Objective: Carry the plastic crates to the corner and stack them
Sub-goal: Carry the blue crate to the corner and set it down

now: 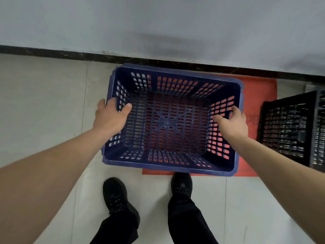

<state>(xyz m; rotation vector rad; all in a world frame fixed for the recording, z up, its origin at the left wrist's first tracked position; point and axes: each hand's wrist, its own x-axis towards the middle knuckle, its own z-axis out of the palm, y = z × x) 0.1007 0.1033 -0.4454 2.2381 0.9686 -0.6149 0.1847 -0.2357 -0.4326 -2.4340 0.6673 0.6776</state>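
While the left hand (110,118) and right hand (232,124) are gripping its two short walls, thumbs inside, the blue crate (168,120) is sitting between them over the red mat (256,95), long axis running along the wall (158,23). The black crate (288,127) is lying rightward, nearer the right hand.

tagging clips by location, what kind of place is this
Likely an indoor storeroom or utility room: pale tiled floor, dark skirting strip under a plain grey wall, a blue perforated plastic crate and a black plastic crate.
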